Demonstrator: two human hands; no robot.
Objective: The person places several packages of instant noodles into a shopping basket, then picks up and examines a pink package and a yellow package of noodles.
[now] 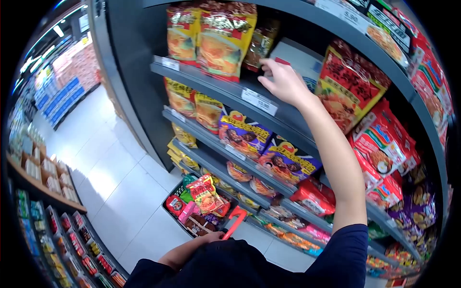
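My right hand [284,84] reaches over the upper shelf, thumb and fingers apart, with nothing visible between them. Just left of it a dark brown noodle packet [260,45] stands further back, beside red-and-yellow noodle packets [225,41]. Behind the hand is a white carton [300,60], and to its right leans a big red noodle packet [353,86]. Low in front of my body, my left hand [212,237] is closed on the red handle [234,222] of a black shopping basket [169,211]. A red-and-yellow packet [206,194] lies on top of the goods inside.
Price tags [259,101] line the shelf edges. Lower shelves hold purple noodle packets [245,133] and red packets [314,197]. A dark shelf end panel [129,62] rises at the left. White floor tiles [110,177] run along the aisle to another shelf [79,249].
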